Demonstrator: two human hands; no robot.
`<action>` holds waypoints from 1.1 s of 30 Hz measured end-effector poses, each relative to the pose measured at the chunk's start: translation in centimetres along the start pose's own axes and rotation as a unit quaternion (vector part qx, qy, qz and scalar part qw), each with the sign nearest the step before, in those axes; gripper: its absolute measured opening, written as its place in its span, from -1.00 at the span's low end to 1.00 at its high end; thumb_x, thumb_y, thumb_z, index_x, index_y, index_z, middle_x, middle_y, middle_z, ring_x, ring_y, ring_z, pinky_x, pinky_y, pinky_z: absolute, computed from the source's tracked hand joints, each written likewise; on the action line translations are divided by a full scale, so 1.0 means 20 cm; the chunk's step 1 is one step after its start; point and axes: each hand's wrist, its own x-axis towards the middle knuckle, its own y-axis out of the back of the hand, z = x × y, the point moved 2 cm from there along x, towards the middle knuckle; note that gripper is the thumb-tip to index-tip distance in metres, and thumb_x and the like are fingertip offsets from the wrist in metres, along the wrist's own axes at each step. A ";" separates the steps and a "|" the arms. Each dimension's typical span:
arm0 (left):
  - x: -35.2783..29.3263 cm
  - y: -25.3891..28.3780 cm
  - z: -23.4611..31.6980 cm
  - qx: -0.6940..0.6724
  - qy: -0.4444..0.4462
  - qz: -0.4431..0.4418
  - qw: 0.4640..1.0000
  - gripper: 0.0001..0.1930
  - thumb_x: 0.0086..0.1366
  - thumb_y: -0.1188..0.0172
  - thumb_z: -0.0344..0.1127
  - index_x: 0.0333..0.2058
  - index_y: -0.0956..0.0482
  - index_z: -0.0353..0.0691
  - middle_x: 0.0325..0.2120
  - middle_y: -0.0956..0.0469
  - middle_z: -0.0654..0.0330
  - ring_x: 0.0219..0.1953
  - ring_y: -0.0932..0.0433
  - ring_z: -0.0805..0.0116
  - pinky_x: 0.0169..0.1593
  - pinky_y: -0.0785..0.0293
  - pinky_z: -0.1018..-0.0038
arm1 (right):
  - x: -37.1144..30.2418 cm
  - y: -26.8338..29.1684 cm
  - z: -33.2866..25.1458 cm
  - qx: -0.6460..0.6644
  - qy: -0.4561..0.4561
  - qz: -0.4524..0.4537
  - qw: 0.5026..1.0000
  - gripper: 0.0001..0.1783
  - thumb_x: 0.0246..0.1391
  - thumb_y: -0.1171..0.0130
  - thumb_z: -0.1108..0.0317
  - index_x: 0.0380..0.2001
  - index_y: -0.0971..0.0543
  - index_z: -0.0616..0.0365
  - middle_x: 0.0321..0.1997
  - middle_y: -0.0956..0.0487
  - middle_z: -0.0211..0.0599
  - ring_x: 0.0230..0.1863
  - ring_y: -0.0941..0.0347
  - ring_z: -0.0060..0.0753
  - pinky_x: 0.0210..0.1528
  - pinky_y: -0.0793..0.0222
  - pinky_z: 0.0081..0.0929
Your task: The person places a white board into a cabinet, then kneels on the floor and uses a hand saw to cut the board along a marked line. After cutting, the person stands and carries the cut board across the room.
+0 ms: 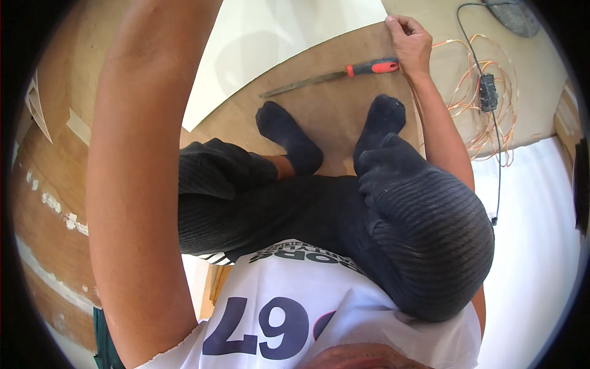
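Note:
A thin brown board (335,104) with a curved edge lies under my feet in dark socks. My right hand (410,46) is closed at the board's far right corner, thumb and fingers pinched on its edge. Just beside that wrist is the red and black handle of a file (319,79). The file lies across the board, its long grey blade pointing left, and the hand does not appear to grip it. My bare left arm (138,154) stretches up past the top of the view, so my left hand is out of sight.
Right of the board, loops of orange cable (511,117) lie around a black connector block (488,92) with a black cord. A dark oval object (515,17) sits at the far right. A wooden surface with white patches (55,203) rises at the left.

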 end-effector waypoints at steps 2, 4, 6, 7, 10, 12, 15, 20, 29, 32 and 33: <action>0.01 -0.01 -0.01 -0.006 -0.008 0.004 1.000 0.34 -0.27 -0.64 0.05 0.40 0.03 -0.28 0.35 -0.15 -0.15 0.39 -0.14 -0.02 0.43 -0.10 0.26 | -0.01 -0.01 -0.02 -0.073 0.058 0.023 0.995 -0.73 0.07 -0.36 0.29 -0.27 -0.68 0.30 -0.37 -0.64 -0.35 -0.34 -0.53 -0.58 -0.21 -0.46 -0.59; 0.00 -0.01 -0.02 -0.007 -0.033 0.010 0.999 0.33 -0.27 -0.64 0.04 0.40 0.02 -0.28 0.34 -0.16 -0.15 0.38 -0.15 -0.02 0.42 -0.11 0.27 | -0.02 -0.01 -0.03 -0.110 0.094 0.043 0.988 -0.77 0.11 -0.34 0.30 -0.28 -0.69 0.28 -0.35 -0.65 -0.38 -0.32 -0.53 -0.61 -0.20 -0.45 -0.61; 0.01 0.00 -0.01 -0.002 -0.040 0.015 0.999 0.32 -0.27 -0.64 0.04 0.40 0.00 -0.28 0.34 -0.17 -0.15 0.38 -0.15 -0.02 0.42 -0.11 0.27 | -0.03 -0.02 -0.05 -0.112 0.109 0.060 0.986 -0.78 0.10 -0.34 0.30 -0.30 -0.69 0.27 -0.33 -0.66 -0.32 -0.31 -0.57 -0.53 -0.18 -0.48 -0.56; 0.01 0.00 -0.01 0.004 -0.032 0.015 0.999 0.31 -0.27 -0.64 0.04 0.40 -0.01 -0.28 0.34 -0.17 -0.15 0.38 -0.16 -0.02 0.42 -0.12 0.27 | -0.04 -0.02 -0.06 -0.117 0.117 0.063 0.984 -0.78 0.09 -0.34 0.30 -0.30 -0.69 0.26 -0.32 -0.66 -0.29 -0.30 -0.58 -0.49 -0.17 -0.48 -0.54; -0.02 0.01 0.02 0.007 -0.007 0.010 1.000 0.30 -0.26 -0.63 0.03 0.39 -0.02 -0.28 0.34 -0.18 -0.15 0.38 -0.15 -0.02 0.42 -0.11 0.28 | -0.05 -0.03 -0.08 -0.124 0.132 0.070 0.981 -0.78 0.08 -0.33 0.30 -0.31 -0.69 0.25 -0.31 -0.66 -0.23 -0.28 -0.61 -0.38 -0.14 -0.50 -0.50; -0.03 0.01 0.03 0.012 -0.006 0.008 1.000 0.29 -0.25 -0.63 0.04 0.39 -0.02 -0.28 0.34 -0.18 -0.14 0.39 -0.15 -0.02 0.42 -0.11 0.28 | -0.06 -0.04 -0.08 -0.120 0.130 0.074 0.981 -0.78 0.08 -0.33 0.30 -0.31 -0.68 0.25 -0.30 -0.66 -0.20 -0.27 -0.61 -0.35 -0.13 -0.50 -0.48; -0.03 0.03 0.03 0.018 -0.017 0.011 1.000 0.29 -0.23 -0.62 0.04 0.40 -0.01 -0.28 0.34 -0.17 -0.14 0.39 -0.13 -0.02 0.43 -0.10 0.28 | -0.05 -0.04 -0.07 -0.121 0.127 0.070 0.982 -0.77 0.09 -0.30 0.29 -0.31 -0.67 0.26 -0.30 -0.66 -0.18 -0.26 -0.61 -0.30 -0.11 -0.49 -0.44; -0.02 0.01 0.01 -0.013 -0.009 0.000 1.000 0.30 -0.22 -0.62 0.04 0.40 0.01 -0.28 0.35 -0.15 -0.13 0.40 -0.11 0.00 0.44 -0.08 0.29 | -0.02 -0.03 -0.04 -0.180 0.133 0.050 0.973 -0.76 0.11 -0.25 0.27 -0.32 -0.64 0.27 -0.30 -0.65 -0.15 -0.25 -0.61 -0.24 -0.11 -0.48 -0.41; -0.05 0.04 0.04 -0.010 0.004 -0.015 1.000 0.28 -0.19 -0.61 0.00 0.42 0.04 -0.23 0.37 -0.13 -0.10 0.41 -0.10 0.01 0.45 -0.06 0.27 | 0.03 0.01 -0.05 -0.151 0.046 -0.042 0.987 -0.73 0.10 -0.28 0.28 -0.24 -0.65 0.28 -0.31 -0.69 -0.24 -0.27 -0.61 -0.46 -0.15 -0.49 -0.48; -0.06 0.04 0.05 -0.009 0.027 -0.019 0.999 0.28 -0.18 -0.61 -0.02 0.42 0.05 -0.21 0.38 -0.11 -0.09 0.41 -0.08 0.01 0.46 -0.03 0.26 | 0.01 0.03 -0.03 -0.110 0.026 -0.046 0.993 -0.70 0.09 -0.30 0.31 -0.19 -0.65 0.32 -0.29 -0.69 -0.30 -0.23 -0.59 -0.55 -0.13 -0.48 -0.54; -0.06 0.04 0.06 -0.024 0.023 -0.016 0.999 0.28 -0.19 -0.62 -0.04 0.42 0.06 -0.22 0.38 -0.10 -0.09 0.42 -0.08 0.01 0.46 -0.03 0.26 | -0.01 0.03 -0.01 -0.097 0.032 -0.039 0.994 -0.69 0.09 -0.31 0.32 -0.17 -0.64 0.34 -0.28 -0.68 -0.31 -0.22 -0.59 -0.56 -0.12 -0.48 -0.56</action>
